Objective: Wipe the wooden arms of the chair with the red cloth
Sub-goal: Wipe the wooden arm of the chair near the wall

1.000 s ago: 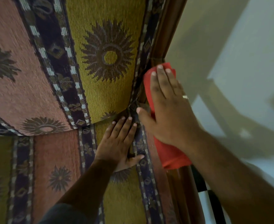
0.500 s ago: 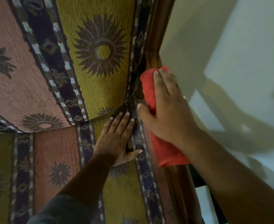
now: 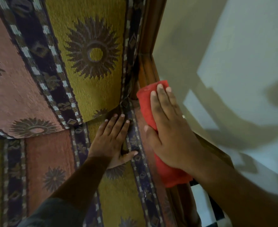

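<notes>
The folded red cloth (image 3: 147,104) lies along the dark wooden arm (image 3: 147,69) at the chair's right edge. My right hand (image 3: 169,128) presses flat on the cloth, fingers pointing up the arm, thumb hooked round the cloth's left side. The wood shows above the cloth and again below it (image 3: 179,199). My left hand (image 3: 113,141) rests flat, fingers apart, on the patterned seat cushion (image 3: 121,194) where it meets the backrest (image 3: 92,54), just left of the arm.
The chair's upholstery carries yellow, pink and dark blue stripes with sunburst motifs. A pale wall (image 3: 233,63) with hand shadows runs close along the right of the arm. A black-and-white tiled floor (image 3: 205,210) shows at the bottom right.
My right hand has slid the red cloth back down the wooden arm toward me, baring more wood above it. My left hand has stayed on the cushion.
</notes>
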`<control>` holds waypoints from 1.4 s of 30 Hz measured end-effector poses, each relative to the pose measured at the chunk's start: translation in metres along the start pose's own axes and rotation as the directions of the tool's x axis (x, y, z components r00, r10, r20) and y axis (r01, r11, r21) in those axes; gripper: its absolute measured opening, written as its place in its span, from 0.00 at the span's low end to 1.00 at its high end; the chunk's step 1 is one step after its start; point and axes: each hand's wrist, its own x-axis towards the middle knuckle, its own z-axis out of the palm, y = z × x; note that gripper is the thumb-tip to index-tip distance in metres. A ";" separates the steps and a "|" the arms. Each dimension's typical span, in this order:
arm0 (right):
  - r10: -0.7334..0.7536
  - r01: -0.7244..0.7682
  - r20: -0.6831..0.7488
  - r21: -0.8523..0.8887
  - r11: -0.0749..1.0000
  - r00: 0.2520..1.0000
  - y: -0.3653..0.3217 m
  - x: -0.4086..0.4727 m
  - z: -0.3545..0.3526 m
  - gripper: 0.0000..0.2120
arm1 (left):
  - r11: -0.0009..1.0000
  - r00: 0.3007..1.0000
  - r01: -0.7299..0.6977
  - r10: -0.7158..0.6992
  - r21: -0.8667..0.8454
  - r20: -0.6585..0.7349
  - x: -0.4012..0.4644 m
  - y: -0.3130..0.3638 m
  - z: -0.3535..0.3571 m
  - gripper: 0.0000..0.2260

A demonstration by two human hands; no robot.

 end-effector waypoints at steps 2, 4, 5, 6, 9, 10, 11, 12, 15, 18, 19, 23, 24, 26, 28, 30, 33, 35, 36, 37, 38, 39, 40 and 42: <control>-0.053 0.054 0.052 -0.007 0.999 0.997 0.006 -0.001 -0.003 0.35 | 1.000 1.000 -0.009 0.009 -0.014 -0.024 0.001 -0.002 0.002 0.48; -0.093 0.097 0.075 -0.056 0.994 0.993 0.007 0.007 -0.007 0.35 | 1.000 0.999 -0.012 0.011 -0.012 -0.034 0.000 -0.002 0.005 0.48; -0.106 0.112 0.071 -0.092 0.989 0.992 0.006 0.014 -0.007 0.35 | 1.000 0.999 -0.010 0.010 -0.005 -0.033 0.000 -0.001 0.006 0.48; -0.105 0.111 0.060 -0.120 0.986 0.993 0.004 0.021 -0.006 0.35 | 1.000 0.999 -0.009 0.009 0.001 -0.032 0.000 0.000 0.006 0.48; -0.065 0.064 -0.002 -0.151 0.986 0.998 -0.002 0.036 -0.003 0.34 | 1.000 1.000 -0.001 0.001 0.026 -0.016 0.001 0.001 0.004 0.48; -0.053 0.050 -0.014 -0.146 0.988 0.998 -0.003 0.037 -0.001 0.34 | 0.999 1.000 0.004 -0.004 0.033 -0.010 0.001 0.000 0.003 0.48; -0.040 0.037 -0.022 -0.132 0.991 0.999 -0.003 0.033 0.000 0.34 | 0.999 1.000 0.007 -0.007 0.044 -0.004 0.000 0.002 0.002 0.48; -0.029 0.026 -0.025 -0.115 0.993 0.999 -0.003 0.030 0.001 0.34 | 0.999 1.000 0.011 -0.011 0.050 -0.001 0.000 0.003 0.001 0.49; 0.012 -0.013 -0.015 -0.067 0.998 1.000 -0.006 0.006 0.003 0.34 | 0.997 1.000 0.020 -0.021 0.072 0.017 0.000 0.005 -0.001 0.49; 0.016 -0.016 0.020 -0.027 1.000 1.000 -0.010 -0.029 0.005 0.34 | 0.998 1.000 0.027 -0.028 0.064 0.009 0.000 0.006 -0.003 0.50; 0.017 -0.017 0.038 -0.014 1.000 0.999 -0.011 -0.040 0.005 0.34 | 0.998 0.999 0.036 -0.036 0.058 -0.002 -0.001 0.008 -0.004 0.50; 0.049 -0.048 0.067 -0.018 0.999 0.997 -0.012 -0.046 0.006 0.34 | 0.995 0.996 0.089 -0.089 0.046 0.005 -0.008 0.014 -0.003 0.49; 0.059 -0.057 0.057 -0.031 0.998 0.997 -0.012 -0.038 0.005 0.34 | 0.994 0.995 0.095 -0.096 0.048 0.008 -0.008 0.015 -0.001 0.49; 0.061 -0.059 0.019 -0.058 0.997 0.998 -0.012 -0.017 0.006 0.34 | 0.994 0.995 0.099 -0.100 0.054 0.006 -0.010 0.015 0.002 0.48; 0.053 -0.054 -0.021 -0.070 0.996 0.998 -0.010 0.004 0.005 0.34 | 0.994 0.996 0.092 -0.091 0.062 -0.016 -0.010 0.015 0.006 0.48; 0.053 -0.055 -0.044 -0.051 0.997 0.998 -0.009 0.014 0.005 0.35 | 0.993 0.995 0.095 -0.093 0.067 -0.031 -0.011 0.015 0.008 0.48; 0.071 -0.071 -0.031 0.004 0.997 0.997 -0.008 -0.005 0.006 0.36 | 0.993 0.996 0.084 -0.083 0.082 -0.021 -0.014 0.015 0.007 0.48; 0.067 -0.067 0.001 0.043 0.997 0.998 -0.010 -0.040 0.008 0.35 | 0.993 0.999 0.049 -0.050 0.107 0.006 -0.021 0.014 0.005 0.46; 0.053 -0.053 0.005 0.040 0.998 0.999 -0.011 -0.063 0.009 0.34 | 0.993 0.999 0.027 -0.030 0.115 0.024 -0.024 0.014 0.004 0.46; 0.030 -0.030 0.002 0.025 0.999 1.000 -0.013 -0.084 0.012 0.33 | 0.992 0.999 0.015 -0.020 0.122 0.043 -0.027 0.012 0.004 0.45; 0.015 -0.015 0.001 0.003 1.000 1.000 -0.014 -0.104 0.013 0.33 | 0.992 0.998 0.005 -0.013 0.126 0.060 -0.032 0.013 0.002 0.45; 0.005 -0.005 0.002 -0.012 1.000 1.000 -0.015 -0.118 0.014 0.32 | 0.992 0.997 0.002 -0.012 0.129 0.073 -0.035 0.014 0.001 0.44; 0.005 -0.005 0.009 -0.023 1.000 1.000 -0.016 -0.125 0.015 0.32 | 0.991 0.997 0.007 -0.018 0.131 0.080 -0.039 0.017 0.001 0.44; 0.016 -0.014 0.030 -0.056 0.998 0.999 -0.017 -0.119 0.014 0.33 | 0.992 0.996 0.028 -0.038 0.124 0.085 -0.047 0.026 0.001 0.45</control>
